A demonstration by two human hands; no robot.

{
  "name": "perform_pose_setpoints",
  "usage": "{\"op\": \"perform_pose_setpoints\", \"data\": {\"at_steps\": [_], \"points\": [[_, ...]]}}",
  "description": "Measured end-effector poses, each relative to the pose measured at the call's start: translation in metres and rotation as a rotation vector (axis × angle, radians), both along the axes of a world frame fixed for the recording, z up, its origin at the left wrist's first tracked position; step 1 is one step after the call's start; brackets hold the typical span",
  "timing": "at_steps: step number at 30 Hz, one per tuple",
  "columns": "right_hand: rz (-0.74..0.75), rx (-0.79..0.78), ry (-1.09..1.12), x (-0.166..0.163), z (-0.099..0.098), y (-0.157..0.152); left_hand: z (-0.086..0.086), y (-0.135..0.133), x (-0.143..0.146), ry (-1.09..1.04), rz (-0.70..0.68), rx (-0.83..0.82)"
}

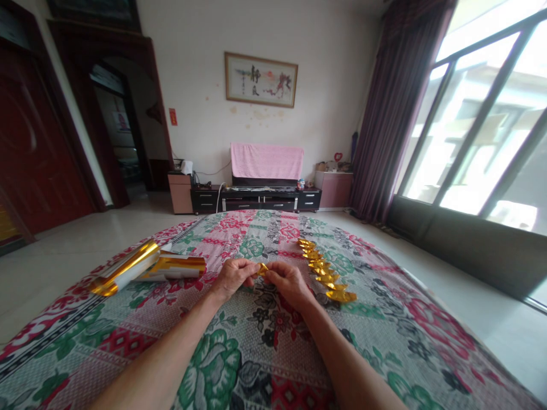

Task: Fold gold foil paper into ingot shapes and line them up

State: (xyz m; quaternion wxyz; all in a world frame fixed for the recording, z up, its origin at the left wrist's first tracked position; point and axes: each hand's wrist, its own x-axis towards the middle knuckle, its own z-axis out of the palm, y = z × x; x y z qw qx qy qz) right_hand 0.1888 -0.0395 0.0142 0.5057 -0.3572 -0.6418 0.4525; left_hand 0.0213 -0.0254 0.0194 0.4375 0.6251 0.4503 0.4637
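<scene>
Between my two hands, above the middle of the flowered cloth, is a small piece of gold foil paper [262, 269]. My left hand [234, 277] pinches its left end, and my right hand [287, 279] pinches the right end. The fingers cover most of the piece, so its exact shape is hard to make out. To the right of my right hand, a row of several folded gold paper ingots [321, 270] runs away from me. Left of my left hand lie curled gold foil sheets with white backs [128, 267], one partly over another [182, 266].
A patterned cloth [239, 353] covers the wide surface before me. Beyond it stand a low black cabinet [280, 204] and a screen draped with a pink towel [267, 161]. A dark curtain [384, 114] and large windows [478, 131] are on the right, a red door [38, 125] on the left.
</scene>
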Motion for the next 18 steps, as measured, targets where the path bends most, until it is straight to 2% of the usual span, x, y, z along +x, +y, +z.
{"op": "perform_pose_setpoints", "data": {"at_steps": [7, 13, 18], "points": [[0.039, -0.066, 0.029, 0.002, 0.002, -0.001, 0.002, -0.001, 0.0, -0.014, 0.011, -0.048], [-0.012, -0.169, 0.046, 0.004, 0.008, -0.004, 0.01, -0.005, 0.004, -0.001, 0.019, -0.105], [0.0, -0.146, 0.033, 0.003, 0.01, -0.005, 0.01, -0.003, 0.005, 0.017, 0.008, -0.104]]}}
